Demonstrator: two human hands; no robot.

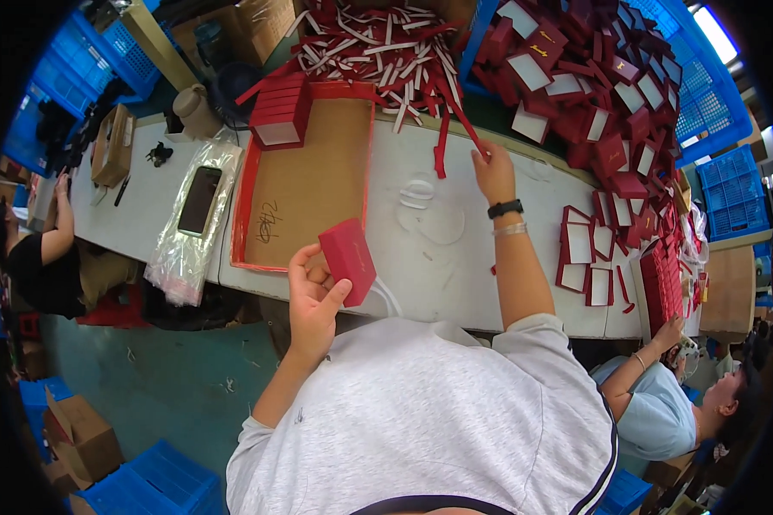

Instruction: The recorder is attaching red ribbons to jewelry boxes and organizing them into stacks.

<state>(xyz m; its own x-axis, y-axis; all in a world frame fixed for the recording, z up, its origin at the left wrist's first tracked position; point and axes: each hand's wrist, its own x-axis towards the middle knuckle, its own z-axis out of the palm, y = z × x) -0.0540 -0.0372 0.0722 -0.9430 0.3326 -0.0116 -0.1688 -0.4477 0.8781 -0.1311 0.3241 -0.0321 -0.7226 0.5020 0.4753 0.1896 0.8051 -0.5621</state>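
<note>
**While the left hand [311, 296] grasps a box [349, 260], the right hand [495, 176] pinches a ribbon [465, 120]**

As the head view shows, the two held things are well apart: the box is close to the person, above the tabletop [464, 287] toward its near edge, while the ribbon is out toward the far edge. The left hand has its thumb on the box's near end and its fingers behind the left side. The box's long axis points away from the person, its far end leaning left, just by the near right corner of the tray [368, 172]. A white strip [390, 297] shows at its near right side.

The right hand's fingertips look closed on the near end of the red ribbon. From that grip the ribbon lies beyond and to the left, its long axis slanting back to the pile [386, 39] at the far edge. The right hand is clearly nearer to the ribbon, and the left hand alone is at the box, so the gap between the hands, a diagonal from near left to far right, seems the relation that counts. White loops [417, 194] lie on the tabletop between them, right of the tray. A stack [281, 112] of red boxes fills the tray's far left corner.
</note>
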